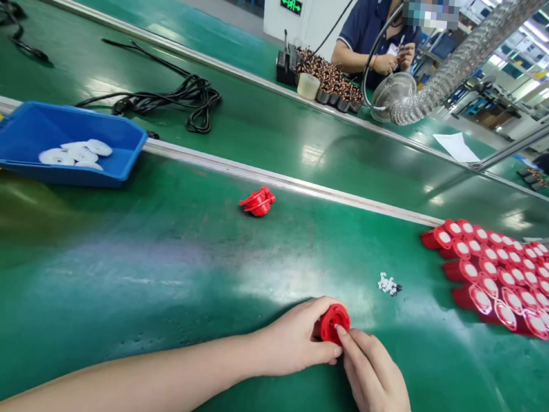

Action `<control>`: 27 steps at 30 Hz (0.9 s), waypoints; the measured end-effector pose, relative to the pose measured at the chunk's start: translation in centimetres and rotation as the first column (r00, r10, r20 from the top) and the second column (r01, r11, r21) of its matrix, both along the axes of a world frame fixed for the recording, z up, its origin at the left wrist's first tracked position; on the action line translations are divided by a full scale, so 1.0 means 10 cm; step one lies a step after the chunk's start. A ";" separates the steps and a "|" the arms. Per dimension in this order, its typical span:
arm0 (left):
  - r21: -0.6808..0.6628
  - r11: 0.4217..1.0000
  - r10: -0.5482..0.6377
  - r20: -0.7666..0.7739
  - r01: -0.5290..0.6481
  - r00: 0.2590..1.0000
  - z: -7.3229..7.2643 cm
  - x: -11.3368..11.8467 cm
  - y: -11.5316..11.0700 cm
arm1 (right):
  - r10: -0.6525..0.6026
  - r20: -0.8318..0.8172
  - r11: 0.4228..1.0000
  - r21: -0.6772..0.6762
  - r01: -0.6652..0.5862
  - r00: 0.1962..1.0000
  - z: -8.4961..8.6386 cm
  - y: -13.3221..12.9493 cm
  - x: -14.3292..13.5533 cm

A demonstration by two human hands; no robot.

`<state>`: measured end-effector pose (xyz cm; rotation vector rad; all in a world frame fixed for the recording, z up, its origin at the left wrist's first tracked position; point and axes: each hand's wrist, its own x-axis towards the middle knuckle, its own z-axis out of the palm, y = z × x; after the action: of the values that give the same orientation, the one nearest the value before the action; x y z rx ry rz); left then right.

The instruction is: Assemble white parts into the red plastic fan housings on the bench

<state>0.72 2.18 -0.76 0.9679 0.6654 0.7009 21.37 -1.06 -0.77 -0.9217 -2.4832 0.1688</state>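
Observation:
My left hand [296,339] is wrapped around a round red plastic housing [336,323], its open hollow side turned up toward me. The fingertips of my right hand [377,381] are pressed together at the inside of that housing. Whatever they pinch, if anything, is too small to make out. Beyond my hands, a second red plastic housing [258,201] lies alone on the green bench. A small heap of tiny white parts [386,283], with some black ones at its edge, lies up and right of my right hand.
Many red housings with white round tops [505,277] stand in rows at the right. A blue bin [134,153] holds several white discs [76,153] at the left. Black cables [178,96] lie behind the rail. Opposite, a person [369,30] sits near copper-coloured coils [328,78] and a duct [463,62].

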 end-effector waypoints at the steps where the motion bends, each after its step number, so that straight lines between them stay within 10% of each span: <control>1: -0.002 1.000 0.001 0.000 -0.001 1.000 0.00 0.00 0.00 | 0.007 0.002 1.000 0.009 -0.007 1.000 0.00 0.00 0.00; 27: -0.035 0.999 0.037 0.024 -0.036 0.999 -0.05 -0.01 0.03 | -0.110 0.072 0.994 0.028 0.109 0.991 -0.01 0.01 -0.13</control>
<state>0.58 2.46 -1.21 0.9162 0.6734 0.7302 20.08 -0.98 -0.82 -1.0688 -2.4880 0.0689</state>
